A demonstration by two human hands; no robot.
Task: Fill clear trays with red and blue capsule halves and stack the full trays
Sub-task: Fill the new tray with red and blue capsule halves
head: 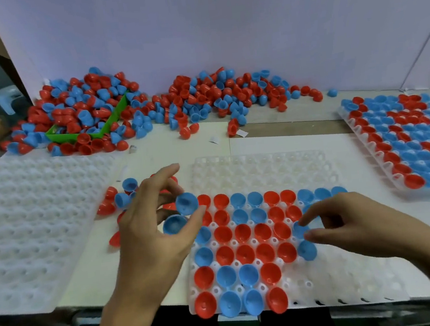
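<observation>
Currently a blue capsule half [187, 203] is pinched in the left hand [152, 233] at the clear tray [353, 281] left edge; another blue half [299, 229] is being seated by the right hand [348, 226], fingers narrow on it. Each half should be pressed open-side up, squarely into its pocket. Near-right pockets and far rows are left unfilled. Tray's front edge overhangs the table [273, 143]; downward force should be kept light.

Full tray [382, 145] cut off at right edge; stray halves [122, 199] behind left hand [152, 233].
</observation>
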